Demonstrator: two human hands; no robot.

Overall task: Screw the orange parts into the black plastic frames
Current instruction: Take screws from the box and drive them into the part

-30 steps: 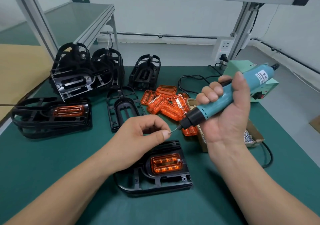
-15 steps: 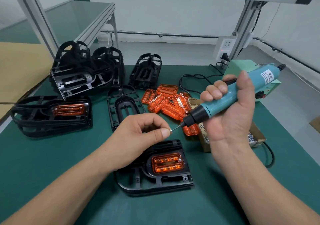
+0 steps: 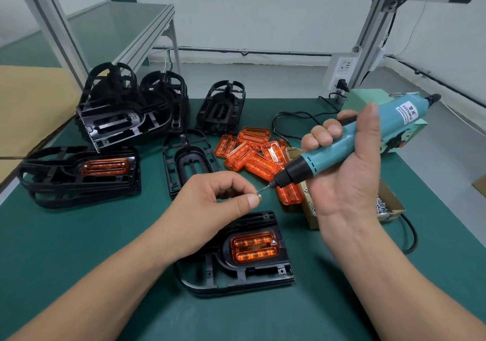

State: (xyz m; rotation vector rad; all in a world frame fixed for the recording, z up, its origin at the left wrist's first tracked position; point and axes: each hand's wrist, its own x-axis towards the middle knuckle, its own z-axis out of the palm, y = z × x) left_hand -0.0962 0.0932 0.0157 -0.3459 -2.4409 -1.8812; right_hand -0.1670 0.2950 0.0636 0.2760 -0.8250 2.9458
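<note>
Assembly at the tabletop: a person's left hand [image 3: 210,204] pinches a small screw [image 3: 259,196] between thumb and forefinger, right at the bit tip of a teal screwdriver [image 3: 342,143]. The right hand [image 3: 347,172] holds the tool slanted down to the left, its fingers [image 3: 323,133] curled tight round the barrel. Both hands hover above a black frame [image 3: 236,269] lying flat on the green tabletop [image 3: 79,248] at near centre. An orange part [image 3: 254,246] is seated in the frame's recess, with a fitted screw [image 3: 273,241] at its upper right corner.

Behind the hands lies a pile of loose parts [image 3: 252,154], just beside a cardboard box [image 3: 391,209] holding more silver screws. An empty frame [image 3: 189,159] lies flat to the left of the pile. At far left sits a low stack [image 3: 79,183] whose top frame carries an orange insert [image 3: 105,166]. Further bare frames [image 3: 126,114] are heaped at the back. A pale green power unit [image 3: 368,99] stands behind the screwdriver.
</note>
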